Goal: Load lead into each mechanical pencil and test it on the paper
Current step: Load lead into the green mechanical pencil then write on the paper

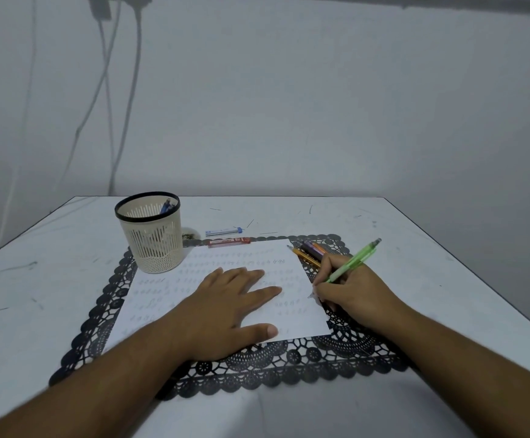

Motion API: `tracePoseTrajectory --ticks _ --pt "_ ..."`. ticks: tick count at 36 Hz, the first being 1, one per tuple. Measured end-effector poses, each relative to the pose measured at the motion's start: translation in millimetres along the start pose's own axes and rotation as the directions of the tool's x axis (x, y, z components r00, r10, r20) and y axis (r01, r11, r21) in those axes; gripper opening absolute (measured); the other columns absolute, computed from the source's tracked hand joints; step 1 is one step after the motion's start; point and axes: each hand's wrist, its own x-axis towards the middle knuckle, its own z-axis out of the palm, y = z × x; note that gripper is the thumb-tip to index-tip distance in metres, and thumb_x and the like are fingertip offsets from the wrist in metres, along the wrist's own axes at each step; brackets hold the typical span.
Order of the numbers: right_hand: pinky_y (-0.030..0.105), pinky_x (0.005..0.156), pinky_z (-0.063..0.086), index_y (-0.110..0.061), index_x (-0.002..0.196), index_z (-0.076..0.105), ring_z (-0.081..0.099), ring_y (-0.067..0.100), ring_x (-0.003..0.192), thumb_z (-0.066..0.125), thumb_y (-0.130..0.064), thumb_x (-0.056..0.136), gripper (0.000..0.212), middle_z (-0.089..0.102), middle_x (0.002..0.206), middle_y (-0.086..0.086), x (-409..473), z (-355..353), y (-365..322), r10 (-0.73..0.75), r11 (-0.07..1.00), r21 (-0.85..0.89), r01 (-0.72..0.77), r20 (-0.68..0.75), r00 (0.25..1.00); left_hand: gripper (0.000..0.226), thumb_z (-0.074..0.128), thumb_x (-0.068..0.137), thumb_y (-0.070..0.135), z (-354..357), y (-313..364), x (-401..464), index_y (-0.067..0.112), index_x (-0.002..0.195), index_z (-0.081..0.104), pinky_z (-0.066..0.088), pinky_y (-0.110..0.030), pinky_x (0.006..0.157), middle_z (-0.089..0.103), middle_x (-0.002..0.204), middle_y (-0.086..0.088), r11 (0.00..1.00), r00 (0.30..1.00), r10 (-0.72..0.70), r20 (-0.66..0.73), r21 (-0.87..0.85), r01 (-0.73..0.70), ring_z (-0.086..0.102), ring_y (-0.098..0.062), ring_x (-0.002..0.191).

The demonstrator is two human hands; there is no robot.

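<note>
Pencil (357,260), the green one, sits in the right hand (357,294), fingers curled round its lower barrel, tip down at the right edge of the paper (226,298), cap end slanting up and away to the right. Left hand (226,306) lies flat on the sheet, fingers straight and spread, pinning it down and covering its middle.

Now the surroundings, biggest first. Table (415,248): white, scuffed, marked with dark scratches, thin stray slivers scattered along its far side that could be loose leads, too fine to tell. On it lies a black lace mat (257,374) with the paper laid over it, so only the scalloped border shows. Rows of small pencil marks cover the paper, too faint to read. A cream slotted cup (151,235) with a black rim stands on the sheet's far left corner; a few blue-tipped pens or pencils poke up inside, mostly hidden by its wall. Something small and dark sits just behind the cup, too blurred to name.

Beyond the paper's far edge lie two lead tubes, well apart from both hands: a red tube (229,242) touching the mat's edge and a white tube (223,231) with a blue cap just behind it. Spare pencils (309,251), orange and dark, lie bunched on the mat just past the right hand, their near ends hidden behind the fingers.

Behind it all, a plain pale wall, with cables (112,99) hanging down at the left.
</note>
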Motion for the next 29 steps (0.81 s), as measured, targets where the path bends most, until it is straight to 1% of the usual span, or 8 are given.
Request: tracePoseTrajectory --ticks 2,4,12,15,18,21,25,29 --pt "0.032 0.057 0.047 -0.002 0.079 0.061 0.056 0.022 0.058 0.068 0.009 0.086 0.015 0.068 0.073 0.024 -1.3 -0.8 -0.1 -0.009 1.0 -0.002 0.009 -0.008 1.0 0.069 0.021 0.096 0.08 -0.2 0.1 0.1 0.057 0.158 0.0 -0.008 -0.042 0.127 -0.01 0.172 0.015 1.0 1.0 0.002 -0.002 -0.003 -0.002 -0.013 -0.009 0.156" --pt "0.031 0.057 0.048 -0.003 0.078 0.061 0.056 0.022 0.059 0.069 0.009 0.085 0.016 0.068 0.074 0.024 -2.2 -0.8 0.1 -0.016 1.0 -0.012 0.016 -0.009 1.0 0.069 0.021 0.096 0.08 -0.3 0.4 0.5 0.057 0.158 0.0 -0.008 -0.042 0.127 -0.009 0.172 0.015 1.0 1.0 0.004 -0.006 -0.003 -0.004 -0.013 -0.009 0.156" --pt "0.028 0.058 0.049 -0.005 0.077 0.061 0.059 0.019 0.059 0.07 0.008 0.085 0.018 0.069 0.073 0.02 -1.1 0.3 -0.5 0.013 0.999 -0.041 -0.012 0.006 1.0 0.068 0.024 0.097 0.079 -0.4 0.4 -0.2 0.057 0.158 0.002 -0.009 -0.04 0.127 -0.008 0.172 0.015 1.0 1.0 -0.001 -0.016 -0.009 0.0 -0.012 -0.008 0.156" --pt "0.025 0.056 0.047 -0.005 0.078 0.06 0.058 0.017 0.057 0.068 0.008 0.086 0.017 0.07 0.074 0.02 0.0 1.0 -2.4 0.021 0.999 -0.05 -0.021 -0.01 1.0 0.068 0.024 0.098 0.078 -0.2 0.2 -0.1 0.057 0.158 0.002 -0.01 -0.04 0.126 -0.008 0.172 0.015 1.0 1.0 -0.002 -0.011 -0.008 0.002 -0.012 -0.009 0.156" --pt "0.023 0.054 0.047 -0.004 0.078 0.059 0.058 0.017 0.056 0.066 0.009 0.086 0.017 0.07 0.071 0.016 0.2 1.6 -2.7 0.021 0.999 -0.049 -0.022 -0.02 1.0 0.068 0.023 0.097 0.079 0.4 0.1 0.3 0.057 0.158 0.001 -0.01 -0.04 0.126 -0.009 0.172 0.015 1.0 1.0 -0.002 -0.013 -0.004 0.002 -0.012 -0.009 0.156" --pt "0.024 0.055 0.048 -0.005 0.076 0.059 0.059 0.015 0.056 0.068 0.009 0.085 0.019 0.068 0.067 0.009 -1.2 1.1 -1.8 0.019 0.998 -0.055 -0.02 -0.013 1.0 0.069 0.023 0.097 0.079 0.5 0.5 0.4 0.057 0.158 0.001 -0.009 -0.04 0.126 -0.009 0.172 0.015 1.0 1.0 -0.001 -0.01 -0.002 0.001 -0.012 -0.009 0.156" --pt "0.028 0.059 0.05 -0.006 0.076 0.06 0.061 0.017 0.059 0.069 0.008 0.084 0.019 0.068 0.07 0.013 -2.0 0.5 -1.6 0.017 0.999 -0.049 -0.017 0.0 1.0 0.069 0.023 0.097 0.079 0.1 0.8 -0.4 0.057 0.158 0.002 -0.008 -0.041 0.127 -0.007 0.172 0.014 1.0 1.0 -0.001 -0.015 -0.002 0.001 -0.011 -0.009 0.157" --pt "0.026 0.058 0.049 -0.008 0.076 0.062 0.06 0.016 0.058 0.071 0.007 0.084 0.02 0.069 0.069 0.011 -1.4 1.7 -1.4 0.014 0.998 -0.068 -0.014 -0.004 1.0 0.069 0.023 0.097 0.078 -1.6 2.1 -0.8 0.056 0.159 0.002 -0.007 -0.042 0.128 -0.008 0.172 0.015 1.0 1.0 -0.004 -0.006 -0.003 0.004 -0.011 -0.008 0.156"
